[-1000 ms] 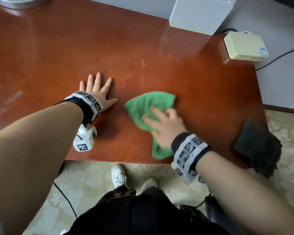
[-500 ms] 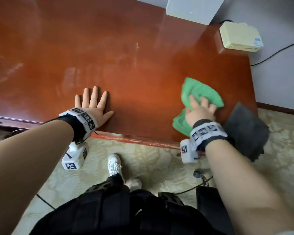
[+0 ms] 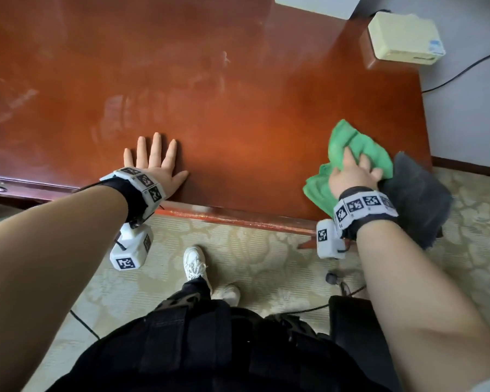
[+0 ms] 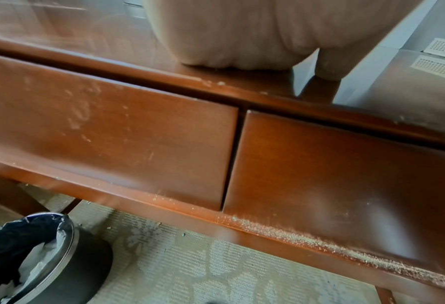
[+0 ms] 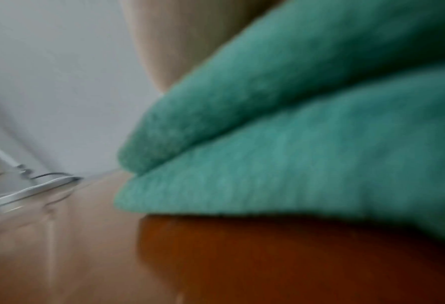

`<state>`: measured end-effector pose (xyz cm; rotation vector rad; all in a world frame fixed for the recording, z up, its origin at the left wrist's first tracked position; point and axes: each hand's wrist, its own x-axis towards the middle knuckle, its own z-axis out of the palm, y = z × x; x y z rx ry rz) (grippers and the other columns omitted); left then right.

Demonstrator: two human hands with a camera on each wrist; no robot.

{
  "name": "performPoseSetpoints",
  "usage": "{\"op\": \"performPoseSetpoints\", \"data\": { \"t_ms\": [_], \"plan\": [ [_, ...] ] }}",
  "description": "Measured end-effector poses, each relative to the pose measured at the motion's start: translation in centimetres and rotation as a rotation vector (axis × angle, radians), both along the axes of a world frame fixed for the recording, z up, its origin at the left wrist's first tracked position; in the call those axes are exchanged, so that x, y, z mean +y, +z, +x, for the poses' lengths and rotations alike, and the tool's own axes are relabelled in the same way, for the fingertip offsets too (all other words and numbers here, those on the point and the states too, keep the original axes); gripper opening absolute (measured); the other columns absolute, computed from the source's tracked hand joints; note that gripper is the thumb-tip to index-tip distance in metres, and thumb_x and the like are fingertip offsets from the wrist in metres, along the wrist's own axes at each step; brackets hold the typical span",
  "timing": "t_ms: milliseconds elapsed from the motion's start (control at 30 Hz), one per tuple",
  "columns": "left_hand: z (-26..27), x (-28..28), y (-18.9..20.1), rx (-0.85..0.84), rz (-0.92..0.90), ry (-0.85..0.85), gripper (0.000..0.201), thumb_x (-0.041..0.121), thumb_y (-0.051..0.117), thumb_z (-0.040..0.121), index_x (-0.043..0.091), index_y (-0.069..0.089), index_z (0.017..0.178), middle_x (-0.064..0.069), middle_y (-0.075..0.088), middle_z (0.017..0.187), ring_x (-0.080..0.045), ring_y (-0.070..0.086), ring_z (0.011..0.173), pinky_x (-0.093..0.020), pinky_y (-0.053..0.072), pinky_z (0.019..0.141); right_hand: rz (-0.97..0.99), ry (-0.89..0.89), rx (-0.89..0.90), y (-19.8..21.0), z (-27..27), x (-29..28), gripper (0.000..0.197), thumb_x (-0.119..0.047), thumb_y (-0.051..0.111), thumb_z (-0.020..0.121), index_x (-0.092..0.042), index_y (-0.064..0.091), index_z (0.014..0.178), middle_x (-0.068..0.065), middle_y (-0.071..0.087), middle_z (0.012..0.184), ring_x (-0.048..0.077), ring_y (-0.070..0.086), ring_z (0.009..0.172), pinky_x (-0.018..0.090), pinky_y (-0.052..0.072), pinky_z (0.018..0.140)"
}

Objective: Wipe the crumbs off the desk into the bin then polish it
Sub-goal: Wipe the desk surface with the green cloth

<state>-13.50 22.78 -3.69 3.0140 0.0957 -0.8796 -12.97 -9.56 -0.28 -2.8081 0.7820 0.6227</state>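
Bracing near the front edge of the red-brown wooden surface [image 3: 238, 114], the left hand [image 3: 159, 165] lies flat, its fingers [image 3: 156, 145] straight and spread, holding nothing; it seems planted there to steady the body while the other arm works. Below that edge, the left wrist view shows a line of crumbs [image 4: 307, 236] caught on the ledge under the drawer fronts [image 4: 112, 139], and a lined bin [image 4: 34, 257] on the patterned carpet [image 3: 252, 250], well to the side of them. Toward the right front corner, the right hand [image 3: 351, 176] presses a bunched green cloth [image 3: 359, 148] onto the surface, fingers [image 3: 348, 157] curled over the folds; the cloth touches a dark grey cloth [image 3: 419, 193] draped off the corner. That placement suggests a sweep toward the edge. Farther back, a cream box [image 3: 402, 35] sits just off the far corner.
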Motion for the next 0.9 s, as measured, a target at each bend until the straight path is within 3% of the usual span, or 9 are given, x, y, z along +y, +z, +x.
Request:
{"op": "performPoseSetpoints", "data": {
  "t_ms": [100,200,267,367,433,567,633,800,900],
  "plan": [
    [0.1,0.0,0.1,0.005,0.002,0.001,0.068,0.056,0.019,0.095,0.028,-0.013,0.148,-0.002,-0.021,0.155,-0.028,-0.017,0.143,-0.047,-0.005,0.116,0.02,0.37,-0.017,0.0,-2.7,2.2,0.056,-0.029,0.039,0.093,-0.041,0.02,0.145,-0.005,0.012,0.158,0.033,0.019,0.133,0.04,0.031,0.108],
    [0.1,-0.1,0.1,0.004,-0.001,0.008,0.068,0.056,0.02,0.095,0.028,-0.012,0.148,-0.002,-0.02,0.155,-0.028,-0.016,0.143,-0.047,-0.004,0.116,0.306,0.844,0.065,0.9,-6.1,6.4,0.053,-0.025,0.044,0.093,-0.045,0.03,0.141,-0.014,0.017,0.156,0.025,0.02,0.132,0.031,0.029,0.108],
    [0.1,-0.1,0.2,-0.011,-0.004,0.009,0.068,0.056,0.022,0.095,0.028,-0.01,0.148,-0.003,-0.018,0.156,-0.028,-0.016,0.143,-0.047,-0.004,0.116,0.465,0.981,0.146,2.1,-6.7,7.8,0.052,-0.021,0.044,0.095,-0.044,0.034,0.139,-0.018,0.025,0.152,0.017,0.022,0.128,0.025,0.028,0.105],
    [0.0,0.0,0.2,0.004,0.002,0.009,0.068,0.056,0.021,0.095,0.028,-0.011,0.148,-0.002,-0.02,0.155,-0.028,-0.016,0.143,-0.047,-0.004,0.116,0.388,0.871,-0.089,2.9,-3.6,6.7,0.051,-0.019,0.045,0.095,-0.038,0.035,0.141,-0.009,0.031,0.152,0.022,0.028,0.129,0.025,0.021,0.107],
    [0.2,0.1,0.2,0.017,0.002,0.011,0.068,0.057,0.02,0.095,0.029,-0.013,0.147,-0.002,-0.021,0.155,-0.028,-0.018,0.143,-0.047,-0.005,0.116,0.201,0.637,-0.173,2.2,-0.7,4.6,0.052,-0.02,0.041,0.096,-0.031,0.029,0.145,0.002,0.027,0.154,0.027,0.026,0.136,0.029,0.016,0.11],
    [0.2,0.2,0.0,0.012,-0.004,0.003,0.068,0.057,0.019,0.094,0.029,-0.014,0.147,-0.002,-0.022,0.155,-0.028,-0.017,0.143,-0.048,-0.005,0.115,0.007,0.171,0.043,0.2,0.5,2.8,0.057,-0.029,0.031,0.097,-0.036,0.009,0.148,0.0,0.007,0.159,0.035,0.018,0.137,0.04,0.029,0.107],
    [0.1,0.3,0.1,0.01,-0.011,-0.004,0.068,0.057,0.019,0.094,0.029,-0.014,0.147,-0.002,-0.022,0.155,-0.029,-0.017,0.143,-0.048,-0.005,0.115,-0.006,0.337,0.051,0.1,-1.4,4.5,0.058,-0.029,0.035,0.095,-0.041,0.012,0.146,-0.005,0.005,0.159,0.033,0.02,0.133,0.039,0.035,0.104],
    [-0.5,2.0,1.0,-0.012,-0.104,-0.05,0.071,0.047,0.038,0.095,0.031,-0.005,0.149,-0.004,-0.019,0.156,-0.029,-0.015,0.143,-0.045,-0.002,0.117,0.202,1.132,0.113,1.6,-6.3,12.3,0.056,-0.024,0.039,0.094,-0.045,0.022,0.144,-0.013,0.011,0.157,0.025,0.022,0.131,0.031,0.038,0.098],
    [-1.4,5.3,2.0,-0.012,-0.082,0.003,0.077,0.044,0.046,0.093,0.032,-0.006,0.148,-0.004,-0.021,0.155,-0.027,-0.017,0.143,-0.043,-0.003,0.116,0.317,0.992,-0.003,2.0,-3.3,13.4,0.053,-0.019,0.04,0.095,-0.037,0.029,0.144,-0.009,0.023,0.155,0.027,0.023,0.134,0.027,0.023,0.107]
  ]
}}
